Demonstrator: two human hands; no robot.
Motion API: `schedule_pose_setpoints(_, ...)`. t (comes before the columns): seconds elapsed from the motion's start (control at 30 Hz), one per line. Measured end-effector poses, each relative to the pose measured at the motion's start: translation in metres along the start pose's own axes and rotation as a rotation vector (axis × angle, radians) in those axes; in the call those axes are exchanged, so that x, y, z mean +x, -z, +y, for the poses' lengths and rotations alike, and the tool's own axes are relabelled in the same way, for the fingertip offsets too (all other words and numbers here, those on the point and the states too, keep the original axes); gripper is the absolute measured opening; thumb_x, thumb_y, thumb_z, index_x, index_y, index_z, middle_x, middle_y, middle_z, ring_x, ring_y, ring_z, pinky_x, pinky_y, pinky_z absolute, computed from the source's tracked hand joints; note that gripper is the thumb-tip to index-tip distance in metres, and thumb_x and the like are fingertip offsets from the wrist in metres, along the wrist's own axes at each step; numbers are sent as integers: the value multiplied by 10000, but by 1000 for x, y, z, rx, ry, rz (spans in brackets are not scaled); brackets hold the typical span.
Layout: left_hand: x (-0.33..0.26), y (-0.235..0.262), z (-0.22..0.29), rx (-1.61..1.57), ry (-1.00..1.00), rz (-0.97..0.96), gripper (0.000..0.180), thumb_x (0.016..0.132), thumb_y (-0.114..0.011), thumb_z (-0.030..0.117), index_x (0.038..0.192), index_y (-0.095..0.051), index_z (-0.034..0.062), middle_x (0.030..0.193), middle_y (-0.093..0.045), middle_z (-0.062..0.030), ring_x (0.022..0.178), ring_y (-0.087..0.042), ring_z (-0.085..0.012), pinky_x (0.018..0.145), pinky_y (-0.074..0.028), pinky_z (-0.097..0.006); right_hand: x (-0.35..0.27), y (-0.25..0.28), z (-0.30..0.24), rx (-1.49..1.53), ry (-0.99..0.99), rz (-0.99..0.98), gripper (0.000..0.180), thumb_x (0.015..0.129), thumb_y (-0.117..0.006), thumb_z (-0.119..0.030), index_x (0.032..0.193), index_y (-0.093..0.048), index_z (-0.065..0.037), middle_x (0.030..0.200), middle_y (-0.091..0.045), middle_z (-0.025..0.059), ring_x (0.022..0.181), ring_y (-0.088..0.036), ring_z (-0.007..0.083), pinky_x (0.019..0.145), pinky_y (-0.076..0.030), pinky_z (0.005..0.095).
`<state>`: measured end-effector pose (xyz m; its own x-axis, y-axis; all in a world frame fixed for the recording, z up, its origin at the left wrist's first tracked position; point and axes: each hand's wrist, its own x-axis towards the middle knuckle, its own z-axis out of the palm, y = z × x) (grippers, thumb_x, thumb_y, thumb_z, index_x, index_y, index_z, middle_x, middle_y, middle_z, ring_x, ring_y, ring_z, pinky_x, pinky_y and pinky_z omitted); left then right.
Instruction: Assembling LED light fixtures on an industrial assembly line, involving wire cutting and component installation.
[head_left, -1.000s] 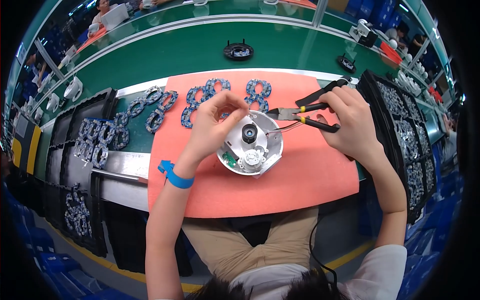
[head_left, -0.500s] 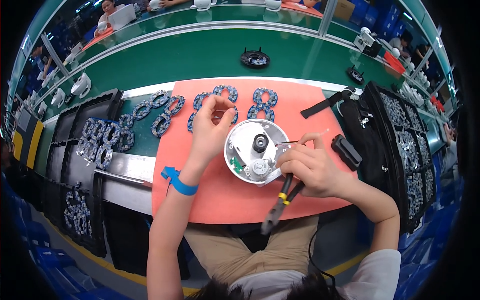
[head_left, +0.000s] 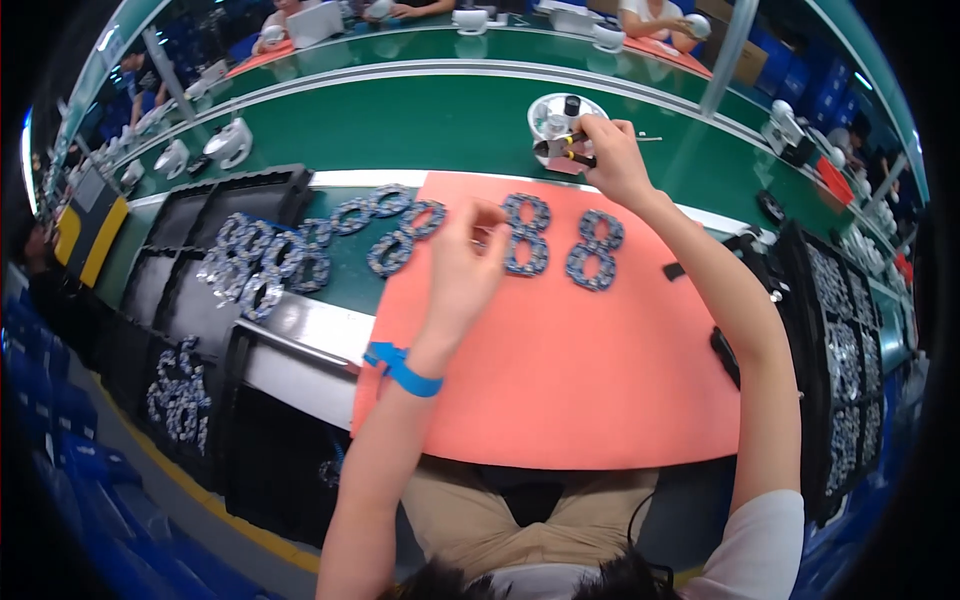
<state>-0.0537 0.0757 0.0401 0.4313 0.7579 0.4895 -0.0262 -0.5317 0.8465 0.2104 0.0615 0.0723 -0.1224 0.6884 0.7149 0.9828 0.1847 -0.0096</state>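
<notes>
Right hand curls around cutters at the white housing

The right hand (head_left: 612, 158) is closed on the black-and-yellow cutters (head_left: 552, 149), whose metal nose points left out of the grip. Whether those fingers also grip the white round housing (head_left: 560, 115) cannot be told. The housing sits just left of and slightly beyond them, over the green table (head_left: 430, 120), partly covered by the cutters, its black lens (head_left: 572, 106) facing up. A thin pale lead (head_left: 650, 138) sticks out right of the knuckles

Well nearer the body and to the left, the left hand (head_left: 470, 255) bends thumb and fingers toward each other; blur hides whether anything is between them. Just right of it, two double-ring circuit boards (head_left: 597, 250) lie on the orange-red mat (head_left: 560, 380), any markings too small to read
</notes>
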Motion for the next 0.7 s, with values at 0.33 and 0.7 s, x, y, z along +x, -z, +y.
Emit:
schedule_pose_setpoints(0.33,-2,1,4,55,-132,12,80,825,-619,17,895,-579,12,814,-647,-70,711,-612,-163,596,-465,-287,-15,1,6,-93,-174,435,369,730,-748,-74,1052,-572,-37,941,-637,119,866,-607,308,783,-462,397)
schedule_pose_setpoints(0.7,-21,-26,5,133,-240,-247,81,828,-637,0,872,-569,1,816,-597,-94,734,-624,-203,644,-505,-288,-125,35,-117,1177,-531,53,131,931,-532,-63,1052,-488,-40,978,-533,51,937,-521,129,877,-418,289)
